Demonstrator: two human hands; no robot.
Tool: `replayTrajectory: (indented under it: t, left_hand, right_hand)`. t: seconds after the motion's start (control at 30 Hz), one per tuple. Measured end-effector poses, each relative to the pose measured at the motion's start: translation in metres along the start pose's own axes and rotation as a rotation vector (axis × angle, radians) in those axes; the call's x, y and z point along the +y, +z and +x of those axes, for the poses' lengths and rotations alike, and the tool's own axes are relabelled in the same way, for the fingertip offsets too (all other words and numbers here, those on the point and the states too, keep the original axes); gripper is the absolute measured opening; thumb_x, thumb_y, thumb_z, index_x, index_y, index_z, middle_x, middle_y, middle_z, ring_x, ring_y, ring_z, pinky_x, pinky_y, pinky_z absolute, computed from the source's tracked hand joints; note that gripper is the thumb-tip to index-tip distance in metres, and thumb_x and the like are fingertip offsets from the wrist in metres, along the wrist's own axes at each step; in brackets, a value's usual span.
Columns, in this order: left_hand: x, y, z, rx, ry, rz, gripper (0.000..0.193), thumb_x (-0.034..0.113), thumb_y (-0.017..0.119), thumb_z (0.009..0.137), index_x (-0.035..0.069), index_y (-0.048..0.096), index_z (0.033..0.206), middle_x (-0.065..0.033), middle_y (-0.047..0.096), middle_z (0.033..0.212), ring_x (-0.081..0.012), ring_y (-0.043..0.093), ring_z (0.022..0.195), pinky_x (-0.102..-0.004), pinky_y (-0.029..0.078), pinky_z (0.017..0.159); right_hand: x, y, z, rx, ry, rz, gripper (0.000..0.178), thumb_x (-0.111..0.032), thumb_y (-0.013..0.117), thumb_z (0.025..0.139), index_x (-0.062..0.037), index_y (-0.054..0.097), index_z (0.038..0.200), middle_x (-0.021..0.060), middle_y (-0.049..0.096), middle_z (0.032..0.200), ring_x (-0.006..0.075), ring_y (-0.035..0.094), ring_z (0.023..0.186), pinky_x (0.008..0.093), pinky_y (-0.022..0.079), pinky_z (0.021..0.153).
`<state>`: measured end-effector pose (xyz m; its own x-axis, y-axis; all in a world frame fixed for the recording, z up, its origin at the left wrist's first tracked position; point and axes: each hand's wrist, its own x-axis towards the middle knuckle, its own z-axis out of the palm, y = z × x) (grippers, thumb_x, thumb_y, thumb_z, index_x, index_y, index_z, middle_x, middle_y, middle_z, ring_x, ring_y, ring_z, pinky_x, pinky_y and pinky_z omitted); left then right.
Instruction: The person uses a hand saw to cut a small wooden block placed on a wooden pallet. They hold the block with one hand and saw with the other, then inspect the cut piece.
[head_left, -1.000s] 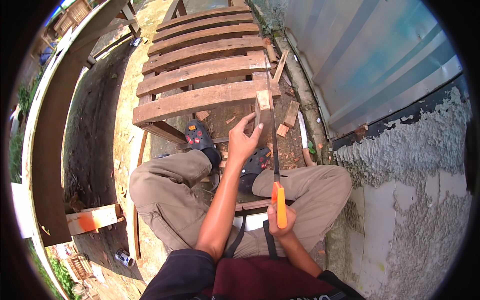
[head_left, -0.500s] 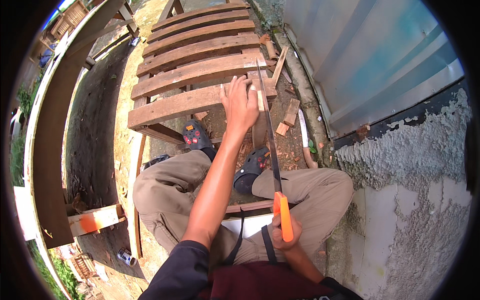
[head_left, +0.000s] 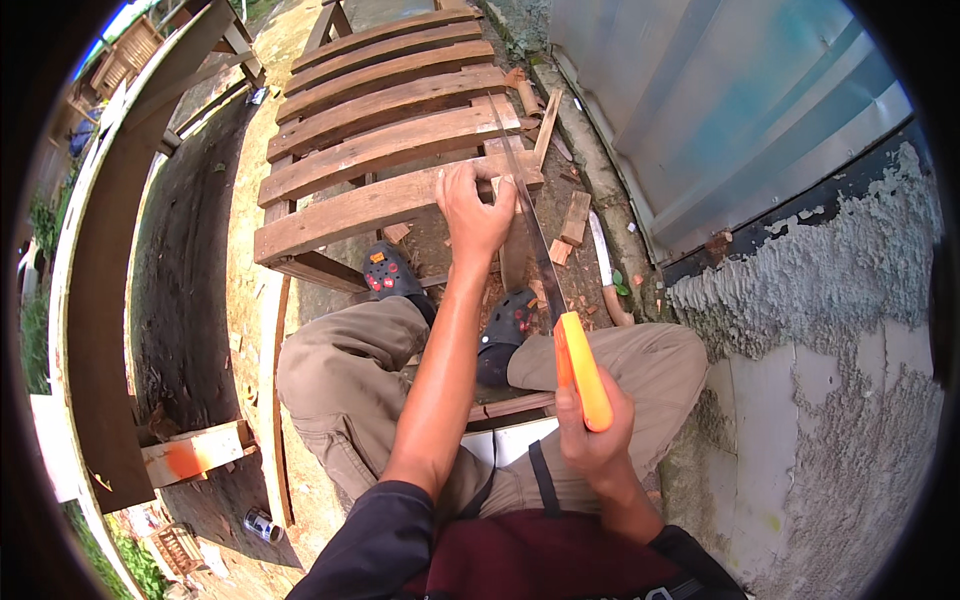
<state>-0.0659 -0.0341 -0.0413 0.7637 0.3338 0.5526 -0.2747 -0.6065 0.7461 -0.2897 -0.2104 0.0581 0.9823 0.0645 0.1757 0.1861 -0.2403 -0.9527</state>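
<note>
My right hand (head_left: 600,430) is closed around the orange handle of a handsaw (head_left: 543,258). Its long dark blade points away from me and lies across the right end of a slatted wooden frame. My left hand (head_left: 475,212) grips the nearest wooden slat (head_left: 350,212) near that end, with fingers bent over its top and the thumb close beside the blade. Whether the teeth are inside a cut cannot be made out. More brown slats (head_left: 385,152) run parallel behind, with gaps between them.
Wood offcuts (head_left: 575,218) and a large knife (head_left: 604,262) lie to the right, beside a metal sheet (head_left: 720,110) and rough wall (head_left: 810,270). My shoes (head_left: 508,320) are just below the frame. A long board structure (head_left: 105,300) stands left, near a can (head_left: 262,525).
The saw handle has moved up and forward with my right hand, and the blade reaches farther past the slat. My left fingers have curled tighter over the slat.
</note>
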Motion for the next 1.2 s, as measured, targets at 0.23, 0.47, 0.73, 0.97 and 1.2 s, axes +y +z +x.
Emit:
replayTrajectory:
  t: [0.23,0.47,0.73,0.97,1.2]
  left_hand:
    - [-0.011,0.004,-0.001,0.008,0.055,0.06,0.021,0.024,0.071,0.083,0.004,0.066,0.085,-0.0105,0.065,0.09,-0.0308,0.059,0.092,-0.0476,0.034,0.109]
    - [-0.01,0.008,-0.003,0.006,0.017,-0.004,0.015,0.021,0.069,0.083,0.007,0.066,0.088,-0.0062,0.061,0.083,-0.0269,0.057,0.091,-0.0446,0.03,0.111]
    - [-0.018,0.01,-0.001,-0.02,0.012,0.013,0.013,0.021,0.07,0.083,0.008,0.067,0.087,-0.0045,0.057,0.074,-0.0249,0.054,0.087,-0.0428,0.032,0.107]
    - [-0.011,0.009,-0.001,0.018,0.036,0.081,0.015,0.023,0.073,0.084,0.008,0.07,0.086,-0.0049,0.065,0.083,-0.0243,0.06,0.091,-0.0422,0.032,0.107]
    - [-0.013,0.007,0.002,-0.036,-0.029,0.041,0.021,0.027,0.074,0.08,0.008,0.067,0.081,-0.008,0.064,0.09,-0.0282,0.059,0.097,-0.0465,0.03,0.11]
  right_hand:
    - [-0.035,-0.01,0.0,-0.097,0.104,0.055,0.022,-0.015,0.073,0.094,0.0026,0.059,0.095,0.0059,0.06,0.069,0.0101,0.058,0.06,0.0301,0.047,0.056]
    - [-0.015,0.008,0.036,0.054,0.095,0.158,0.021,-0.015,0.072,0.096,0.0026,0.061,0.095,0.0081,0.06,0.068,0.0116,0.053,0.056,0.0312,0.045,0.055]
    - [-0.016,0.021,0.066,0.064,0.066,0.16,0.021,-0.015,0.071,0.097,0.0008,0.06,0.091,0.0112,0.057,0.062,0.0144,0.055,0.054,0.0336,0.044,0.053]
    - [-0.041,-0.015,0.003,0.008,0.145,0.084,0.018,-0.013,0.071,0.095,0.0025,0.061,0.096,0.008,0.061,0.068,0.0146,0.061,0.06,0.0306,0.047,0.056]
    - [-0.012,0.036,0.118,0.097,0.021,0.081,0.027,-0.02,0.071,0.095,0.0035,0.057,0.089,0.0219,0.063,0.066,0.0373,0.07,0.063,0.0416,0.05,0.056]
